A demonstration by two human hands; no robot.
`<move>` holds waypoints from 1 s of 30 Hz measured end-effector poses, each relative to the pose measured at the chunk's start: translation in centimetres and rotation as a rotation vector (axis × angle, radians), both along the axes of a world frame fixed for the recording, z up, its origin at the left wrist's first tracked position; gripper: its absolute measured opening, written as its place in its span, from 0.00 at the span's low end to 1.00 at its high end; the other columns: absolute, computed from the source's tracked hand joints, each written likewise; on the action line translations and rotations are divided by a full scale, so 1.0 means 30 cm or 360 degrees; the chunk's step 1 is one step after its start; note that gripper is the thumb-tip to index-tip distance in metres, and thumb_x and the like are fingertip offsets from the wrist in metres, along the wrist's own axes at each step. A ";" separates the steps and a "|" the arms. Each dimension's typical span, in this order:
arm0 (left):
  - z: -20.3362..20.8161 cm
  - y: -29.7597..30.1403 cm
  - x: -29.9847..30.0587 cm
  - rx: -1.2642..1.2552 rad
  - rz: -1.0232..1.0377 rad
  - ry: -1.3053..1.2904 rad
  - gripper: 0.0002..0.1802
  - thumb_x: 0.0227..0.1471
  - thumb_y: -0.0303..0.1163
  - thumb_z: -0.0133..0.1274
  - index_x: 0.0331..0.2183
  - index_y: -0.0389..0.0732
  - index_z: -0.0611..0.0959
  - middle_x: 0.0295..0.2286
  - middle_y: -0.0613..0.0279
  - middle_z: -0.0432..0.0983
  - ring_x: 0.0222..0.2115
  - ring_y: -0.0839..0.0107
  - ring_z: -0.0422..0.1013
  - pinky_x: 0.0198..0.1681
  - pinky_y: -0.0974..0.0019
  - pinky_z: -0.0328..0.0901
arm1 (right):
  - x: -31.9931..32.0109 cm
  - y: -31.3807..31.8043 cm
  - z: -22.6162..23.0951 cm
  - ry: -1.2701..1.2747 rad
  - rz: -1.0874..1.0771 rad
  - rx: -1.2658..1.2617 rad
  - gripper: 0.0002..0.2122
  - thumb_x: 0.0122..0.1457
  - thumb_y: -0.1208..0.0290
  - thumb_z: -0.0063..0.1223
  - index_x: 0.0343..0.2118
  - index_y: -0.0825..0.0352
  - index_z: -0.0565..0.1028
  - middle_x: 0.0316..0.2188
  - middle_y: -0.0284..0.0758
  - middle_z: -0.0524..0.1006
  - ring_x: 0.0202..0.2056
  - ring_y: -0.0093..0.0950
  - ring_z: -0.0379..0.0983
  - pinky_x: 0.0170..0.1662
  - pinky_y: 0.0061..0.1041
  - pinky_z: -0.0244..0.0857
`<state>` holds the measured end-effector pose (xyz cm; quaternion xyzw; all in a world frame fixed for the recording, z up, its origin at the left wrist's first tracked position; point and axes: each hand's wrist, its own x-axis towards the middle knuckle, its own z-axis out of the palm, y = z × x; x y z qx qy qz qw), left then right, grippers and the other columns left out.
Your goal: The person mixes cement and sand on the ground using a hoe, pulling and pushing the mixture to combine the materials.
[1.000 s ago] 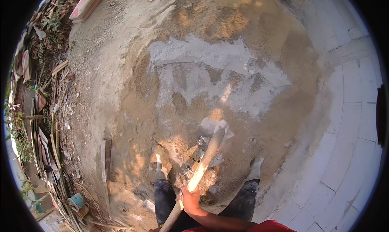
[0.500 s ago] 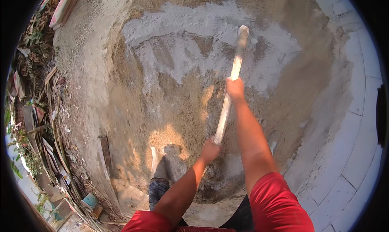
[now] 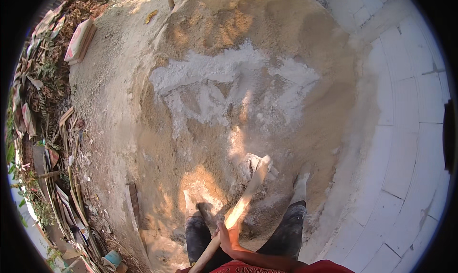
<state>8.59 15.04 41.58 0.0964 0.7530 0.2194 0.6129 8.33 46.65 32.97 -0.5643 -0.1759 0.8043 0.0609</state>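
A long-handled hoe (image 3: 244, 200) slants away from the person's body, its near end low at the front of the shirt (image 3: 238, 267) and its head out ahead, down at the sand (image 3: 329, 53). The right hand (image 3: 228, 236) is closed around the hoe's wooden handle, fingers wrapped about it, on the lower part nearer the body than the head; the head therefore lies well beyond this hand, forward and a little to its right. Of the left hand (image 3: 182, 270) only a sliver shows at the lower edge, close by the hoe's near end; whether it is curled about the handle or loose, I cannot tell.

The hoe's blade is partly hidden behind the top of the handle and by pale dust on it. The left boot (image 3: 191, 201) stands to the left of the hoe and the right boot (image 3: 300, 189) to the right, both whitish with dust, with dark trousers (image 3: 286, 227) above them. Beyond the hoe's head, grey powder (image 3: 205, 72) lies in a broad, ragged patch over the sand. To the left of the hoe is a narrow plank (image 3: 133, 201); well to its right run pale blocks (image 3: 405, 101). A sack (image 3: 80, 41) lies far ahead and left of the hoe.
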 end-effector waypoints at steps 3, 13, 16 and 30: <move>-0.006 0.389 -0.165 -0.0490 -0.0260 -0.0011 0.23 0.50 0.45 0.62 0.45 0.42 0.83 0.33 0.46 0.82 0.39 0.57 0.80 0.42 0.59 0.72 | -0.078 0.179 0.008 -0.0093 -0.0165 0.0099 0.14 0.61 0.73 0.56 0.44 0.62 0.61 0.22 0.32 0.68 0.18 0.27 0.68 0.18 0.28 0.67; -0.996 1.769 -0.474 0.0618 0.0422 0.0386 0.17 0.49 0.36 0.62 0.35 0.33 0.79 0.22 0.57 0.76 0.23 0.68 0.73 0.27 0.60 0.68 | -0.727 1.489 -0.459 -0.0398 0.0451 0.1717 0.20 0.59 0.64 0.56 0.46 0.74 0.66 0.27 0.49 0.78 0.22 0.42 0.78 0.27 0.39 0.73; -0.943 1.859 -0.324 0.0216 0.0605 -0.0171 0.15 0.49 0.35 0.62 0.33 0.34 0.78 0.19 0.61 0.72 0.18 0.72 0.70 0.20 0.63 0.64 | -0.582 1.537 -0.808 -0.0621 0.0715 0.1543 0.21 0.60 0.65 0.53 0.47 0.79 0.65 0.28 0.51 0.78 0.22 0.41 0.79 0.24 0.37 0.73; -0.371 0.346 0.050 -0.0238 -0.0078 -0.0094 0.30 0.43 0.47 0.63 0.46 0.40 0.80 0.36 0.45 0.81 0.37 0.51 0.78 0.42 0.55 0.70 | -0.042 0.291 -0.382 -0.0591 0.0367 0.0217 0.12 0.63 0.71 0.51 0.40 0.65 0.59 0.19 0.32 0.66 0.14 0.27 0.66 0.16 0.30 0.66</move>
